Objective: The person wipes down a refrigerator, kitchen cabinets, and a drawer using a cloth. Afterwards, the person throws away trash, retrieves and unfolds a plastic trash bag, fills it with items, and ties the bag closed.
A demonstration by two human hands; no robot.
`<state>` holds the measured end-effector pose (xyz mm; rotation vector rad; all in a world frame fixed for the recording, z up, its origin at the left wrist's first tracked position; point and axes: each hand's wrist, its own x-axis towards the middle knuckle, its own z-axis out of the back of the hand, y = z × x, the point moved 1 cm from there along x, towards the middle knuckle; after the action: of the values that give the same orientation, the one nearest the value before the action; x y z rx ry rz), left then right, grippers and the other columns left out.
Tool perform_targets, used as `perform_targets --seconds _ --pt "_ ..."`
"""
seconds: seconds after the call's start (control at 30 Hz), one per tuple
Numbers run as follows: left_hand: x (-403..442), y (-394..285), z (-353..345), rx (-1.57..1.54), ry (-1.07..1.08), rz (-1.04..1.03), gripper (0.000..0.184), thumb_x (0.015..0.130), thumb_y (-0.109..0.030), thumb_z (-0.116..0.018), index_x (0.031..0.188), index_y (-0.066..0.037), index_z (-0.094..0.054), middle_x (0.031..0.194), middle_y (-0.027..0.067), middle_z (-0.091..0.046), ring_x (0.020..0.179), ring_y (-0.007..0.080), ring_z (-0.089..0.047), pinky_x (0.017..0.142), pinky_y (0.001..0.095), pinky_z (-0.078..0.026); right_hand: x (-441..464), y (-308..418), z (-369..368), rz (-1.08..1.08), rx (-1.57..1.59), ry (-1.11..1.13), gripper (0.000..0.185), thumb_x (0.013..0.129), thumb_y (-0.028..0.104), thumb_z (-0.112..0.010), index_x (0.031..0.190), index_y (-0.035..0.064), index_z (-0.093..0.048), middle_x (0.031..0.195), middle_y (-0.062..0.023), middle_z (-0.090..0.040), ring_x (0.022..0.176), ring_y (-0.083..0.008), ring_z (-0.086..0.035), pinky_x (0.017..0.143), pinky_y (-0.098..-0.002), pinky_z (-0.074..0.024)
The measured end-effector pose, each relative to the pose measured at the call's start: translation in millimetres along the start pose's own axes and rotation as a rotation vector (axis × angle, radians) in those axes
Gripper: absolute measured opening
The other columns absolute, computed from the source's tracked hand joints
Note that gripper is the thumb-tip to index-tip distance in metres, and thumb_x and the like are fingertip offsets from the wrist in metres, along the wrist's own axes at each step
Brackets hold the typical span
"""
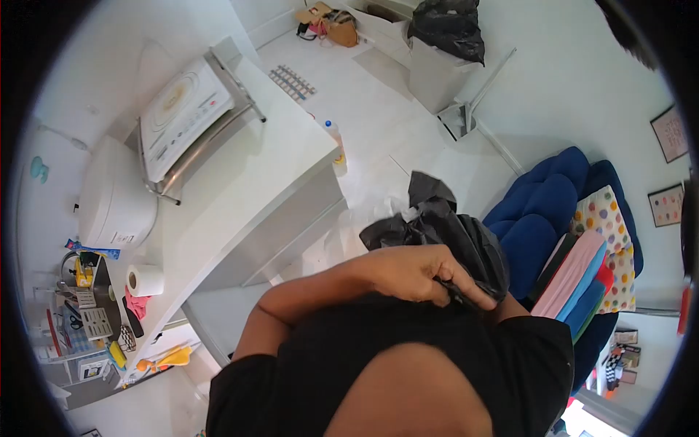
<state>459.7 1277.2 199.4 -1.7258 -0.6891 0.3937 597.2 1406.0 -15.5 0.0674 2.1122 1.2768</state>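
Observation:
A crumpled black plastic bag (466,237) hangs in front of my chest, its loose top spread forward. My left hand (426,273) reaches across my body from the left, and its fingers are closed on the near edge of the bag. Only a bit of my right forearm shows beside the bag; the right hand is hidden behind the plastic. What the bag holds, if anything, cannot be seen.
On my left, a white counter (240,175) carries a hotplate (186,105) on a metal rack and a paper roll (144,280). A blue cushioned seat (535,200) with folded cloths stands right. Ahead are a bin (437,73) with a black liner, a dustpan (457,120) and a bottle (335,138).

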Motion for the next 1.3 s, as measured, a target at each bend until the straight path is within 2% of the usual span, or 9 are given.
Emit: perform_targets --seconds 0.13,0.23,0.37,0.63,0.83,0.97,1.1,1.23,1.3 --pt "56.6 6.1 55.6 0.672 -0.279 -0.07 0.035 0.062 0.003 -0.051 0.09 -0.004 -0.069 0.114 0.0191 -0.058 0.082 0.0319 -0.062 0.072 0.0343 -0.048 12.6 34.8 72.4 -0.025 -0.045 -0.021 0.035 0.076 0.012 -0.063 0.111 0.0078 -0.058 0.098 -0.0095 -0.063 0.082 -0.0157 -0.061 0.066 -0.0252 -0.0508" --pt "76.5 8.8 90.5 1.192 -0.477 0.145 0.039 0.065 0.002 -0.052 0.101 -0.007 -0.065 0.13 0.0092 -0.05 0.091 0.0277 -0.059 0.073 0.0349 -0.048 28.7 57.4 112.4 -0.047 -0.08 -0.02 0.035 0.076 0.012 -0.063 0.111 0.0078 -0.058 0.098 -0.0097 -0.063 0.082 -0.016 -0.061 0.066 -0.0254 -0.0509" --pt "97.7 24.8 150.6 1.243 -0.586 0.307 0.032 0.071 -0.002 -0.052 0.1 -0.007 -0.064 0.135 0.0045 -0.044 0.088 0.0276 -0.055 0.074 0.0362 -0.048 59.0 81.1 153.3 -0.092 -0.132 -0.005 0.035 0.076 0.013 -0.063 0.11 0.0077 -0.059 0.098 -0.0099 -0.063 0.081 -0.0165 -0.061 0.066 -0.0257 -0.051" --pt "123.1 32.2 283.4 0.351 -0.469 -0.324 0.058 0.064 0.014 -0.044 0.118 -0.004 -0.056 0.12 0.0169 -0.056 0.109 0.0308 -0.055 0.094 0.0363 -0.039 169.2 129.9 221.6 -0.236 -0.262 0.028 0.034 0.076 0.015 -0.063 0.11 0.0076 -0.059 0.098 -0.0103 -0.064 0.081 -0.0175 -0.062 0.067 -0.0264 -0.0511" --pt "67.5 6.6 384.5 0.005 -0.787 -0.334 0.054 0.066 0.013 -0.046 0.116 0.001 -0.057 0.112 0.0131 -0.062 0.105 0.0219 -0.058 0.095 0.0295 -0.039 297.5 176.4 265.2 -0.363 -0.443 0.091 0.034 0.077 0.016 -0.063 0.109 0.0076 -0.06 0.098 -0.0105 -0.064 0.081 -0.0182 -0.062 0.068 -0.0269 -0.0512" --pt "23.8 41.0 417.1 -0.42 -1.432 -0.321 0.054 0.062 0.011 -0.044 0.115 0.006 -0.056 0.11 0.0159 -0.061 0.103 0.0237 -0.058 0.094 0.0296 -0.04 426.7 168.3 290.1 -0.369 -0.678 0.136 0.033 0.077 0.017 -0.062 0.109 0.0075 -0.06 0.098 -0.0107 -0.064 0.081 -0.0187 -0.062 0.068 -0.0272 -0.0513" --pt "-16.6 122.7 447.5 -0.782 -1.886 -0.962 0.056 0.06 0.011 -0.044 0.116 0.01 -0.052 0.113 0.0198 -0.057 0.102 0.0296 -0.058 0.096 0.0408 -0.044 577.7 107.6 312.9 -0.31 -1.009 0.164 0.033 0.077 0.018 -0.062 0.108 0.0075 -0.06 0.098 -0.0109 -0.064 0.081 -0.0191 -0.062 0.069 -0.0275 -0.0514" --pt "-38.0 181.2 481.4 -1.051 -2.289 -0.928 0.042 0.069 0.01 -0.048 0.11 0.007 -0.055 0.115 0.0169 -0.055 0.094 0.0251 -0.061 0.085 0.0341 -0.05 685.7 23.4 334.9 -0.296 -1.238 0.246 0.033 0.077 0.019 -0.062 0.108 0.0075 -0.06 0.098 -0.0111 -0.064 0.081 -0.0196 -0.062 0.069 -0.0279 -0.0515" --pt "-42.6 238.8 475.6 -0.821 -2.54 -0.532 0.036 0.069 0.013 -0.054 0.103 0.003 -0.059 0.1 0.0125 -0.06 0.085 0.0199 -0.06 0.08 0.0302 -0.05 727.8 -15.9 340.9 -0.278 -1.325 0.324 0.033 0.077 0.019 -0.062 0.108 0.0074 -0.061 0.098 -0.0112 -0.064 0.081 -0.0198 -0.062 0.069 -0.028 -0.0515"
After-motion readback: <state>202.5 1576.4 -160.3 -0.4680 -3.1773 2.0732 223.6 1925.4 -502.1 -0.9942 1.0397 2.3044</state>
